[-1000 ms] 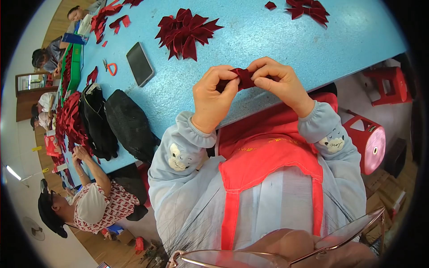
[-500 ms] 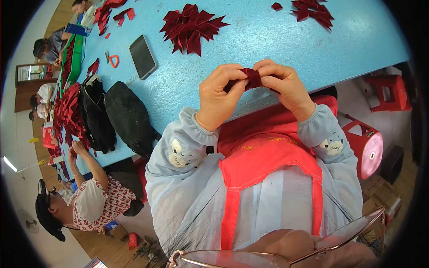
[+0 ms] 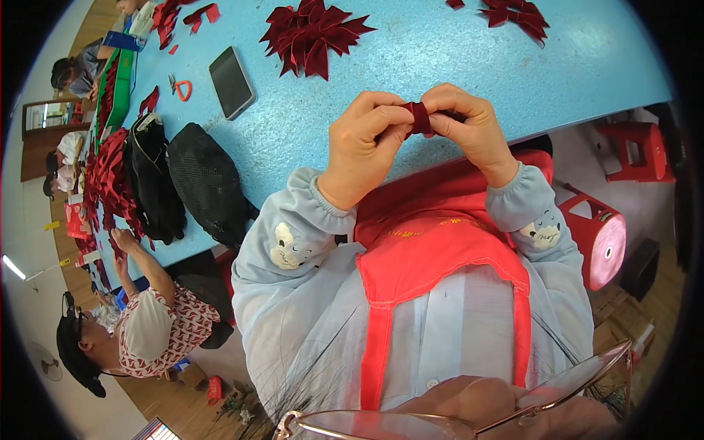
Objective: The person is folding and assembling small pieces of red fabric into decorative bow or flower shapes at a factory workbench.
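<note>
A long blue worktable (image 3: 440, 66) fills the far view, with a black bag (image 3: 209, 183) and a phone (image 3: 232, 82) at the left and a pile of dark red ribbon bows (image 3: 312, 37) beyond. The folded dark red ribbon piece (image 3: 420, 117) is pinched above the table's near edge between the left hand (image 3: 363, 139) and the right hand (image 3: 473, 125). The fold could spring open if either pinch were loosened.

You sit in a craft workshop, at a long speckled blue worktable (image 3: 455, 66). Piles of dark red folded fabric bows (image 3: 312, 33) lie at twelve o'clock, small orange-handled scissors (image 3: 181, 89) at ten, and another seated worker (image 3: 150, 326) at eight.
</note>
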Demonstrator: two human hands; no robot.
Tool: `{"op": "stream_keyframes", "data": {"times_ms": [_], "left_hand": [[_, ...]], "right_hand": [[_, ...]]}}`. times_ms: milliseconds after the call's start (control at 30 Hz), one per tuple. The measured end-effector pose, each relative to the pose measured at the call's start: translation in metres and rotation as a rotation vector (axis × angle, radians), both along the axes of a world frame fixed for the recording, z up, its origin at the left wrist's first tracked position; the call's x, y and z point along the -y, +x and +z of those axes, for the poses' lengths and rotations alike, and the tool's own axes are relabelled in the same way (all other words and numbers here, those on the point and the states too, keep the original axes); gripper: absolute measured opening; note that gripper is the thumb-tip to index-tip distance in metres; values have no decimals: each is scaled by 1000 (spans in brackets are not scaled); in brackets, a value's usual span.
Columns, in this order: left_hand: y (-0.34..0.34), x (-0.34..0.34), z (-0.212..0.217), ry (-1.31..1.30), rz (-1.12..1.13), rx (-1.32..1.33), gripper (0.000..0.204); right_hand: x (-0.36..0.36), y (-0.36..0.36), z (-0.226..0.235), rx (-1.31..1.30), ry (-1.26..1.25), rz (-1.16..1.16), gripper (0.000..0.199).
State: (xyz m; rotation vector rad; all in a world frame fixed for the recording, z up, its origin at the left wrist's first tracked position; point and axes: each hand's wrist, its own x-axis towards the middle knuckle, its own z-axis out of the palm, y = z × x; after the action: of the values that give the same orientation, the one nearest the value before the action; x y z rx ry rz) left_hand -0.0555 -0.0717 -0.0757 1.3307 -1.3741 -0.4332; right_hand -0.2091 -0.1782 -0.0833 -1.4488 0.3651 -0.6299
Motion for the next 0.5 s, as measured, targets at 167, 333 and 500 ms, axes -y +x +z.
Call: {"op": "stream_keyframes", "data": {"times_ms": [167, 333, 500], "left_hand": [[-4, 1, 2, 11, 24, -181, 11], [-4, 1, 15, 115, -8, -93, 9], [-10, 2, 10, 108, 33, -136, 8]], "right_hand": [[0, -1, 5, -4, -95, -1, 14], [6, -3, 4, -38, -415, -57, 17], [5, 0, 1, -12, -646, -136, 16]]}}
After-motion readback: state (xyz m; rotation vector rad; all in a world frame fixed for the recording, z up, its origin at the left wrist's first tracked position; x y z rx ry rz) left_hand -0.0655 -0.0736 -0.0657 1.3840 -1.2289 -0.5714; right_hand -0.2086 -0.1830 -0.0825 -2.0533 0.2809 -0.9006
